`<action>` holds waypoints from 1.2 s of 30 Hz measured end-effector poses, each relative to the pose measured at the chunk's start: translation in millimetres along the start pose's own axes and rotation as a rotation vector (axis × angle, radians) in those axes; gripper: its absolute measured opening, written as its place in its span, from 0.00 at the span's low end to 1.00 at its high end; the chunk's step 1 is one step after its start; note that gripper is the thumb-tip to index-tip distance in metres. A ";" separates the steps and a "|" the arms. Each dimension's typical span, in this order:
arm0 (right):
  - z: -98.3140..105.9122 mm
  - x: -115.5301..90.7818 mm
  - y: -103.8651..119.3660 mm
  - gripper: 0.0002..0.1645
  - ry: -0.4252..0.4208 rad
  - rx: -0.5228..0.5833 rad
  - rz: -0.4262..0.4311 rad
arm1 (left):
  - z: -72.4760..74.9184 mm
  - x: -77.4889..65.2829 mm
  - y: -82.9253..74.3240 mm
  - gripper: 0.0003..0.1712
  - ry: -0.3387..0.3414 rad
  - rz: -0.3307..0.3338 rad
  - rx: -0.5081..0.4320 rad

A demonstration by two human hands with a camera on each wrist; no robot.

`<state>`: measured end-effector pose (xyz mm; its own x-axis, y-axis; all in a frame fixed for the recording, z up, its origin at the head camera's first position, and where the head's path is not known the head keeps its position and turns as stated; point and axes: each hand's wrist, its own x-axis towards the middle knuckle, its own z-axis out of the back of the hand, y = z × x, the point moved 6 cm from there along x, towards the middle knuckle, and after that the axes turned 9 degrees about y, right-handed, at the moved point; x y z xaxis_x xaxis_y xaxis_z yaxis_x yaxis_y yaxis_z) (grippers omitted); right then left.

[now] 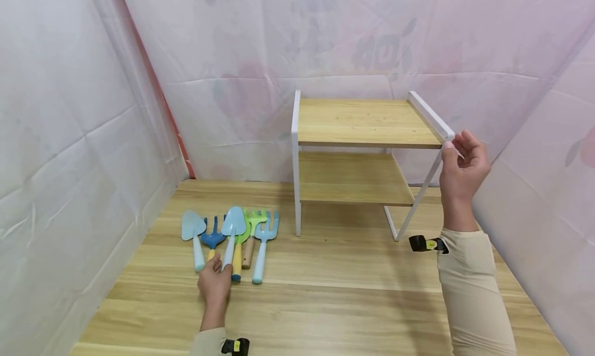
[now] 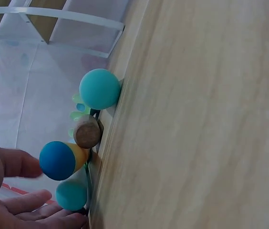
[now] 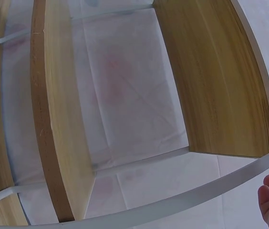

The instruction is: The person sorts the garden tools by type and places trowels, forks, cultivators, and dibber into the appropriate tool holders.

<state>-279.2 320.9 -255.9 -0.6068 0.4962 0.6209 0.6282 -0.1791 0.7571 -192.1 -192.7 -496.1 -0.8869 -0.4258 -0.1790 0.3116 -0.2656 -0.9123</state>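
Note:
My left hand (image 1: 216, 289) is around the lower handle of a light blue trowel (image 1: 234, 220) that overlaps other garden tools. In the left wrist view its thumb stands at the blue handle end (image 2: 57, 161) of a yellow-handled green tool (image 1: 238, 258), fingers extended beside the trowel's teal handle end (image 2: 71, 194). By the front right top corner of a two-tier wooden shelf (image 1: 362, 123), my right hand (image 1: 465, 165) has its thumb tip at the white frame (image 1: 431, 115). Its fingers are loosely bent, apart from the frame in the right wrist view.
Beside the trowel lie another light blue trowel (image 1: 192, 225), a blue rake (image 1: 214, 237), a green rake (image 1: 248, 252) with a wooden handle and a light blue fork (image 1: 266, 233). Pale printed sheets (image 1: 223, 46) enclose the wooden table (image 1: 325, 304) at the back and sides.

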 end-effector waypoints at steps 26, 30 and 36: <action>-14.6 18.6 -8.4 0.07 -0.010 -0.196 -0.061 | 4.1 12.0 -7.0 0.33 0.143 -0.076 0.136; -15.3 21.8 -9.5 0.10 0.000 -0.225 -0.099 | 2.2 13.4 -8.5 0.30 0.153 -0.100 0.173; -13.9 20.6 -13.0 0.08 -0.018 -0.138 -0.125 | 2.5 13.8 -9.1 0.27 0.147 -0.101 0.186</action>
<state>-306.7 321.6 -250.1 -0.6664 0.5368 0.5175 0.4751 -0.2293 0.8496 -206.4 -198.4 -489.4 -0.9526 -0.2623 -0.1541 0.2640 -0.4609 -0.8473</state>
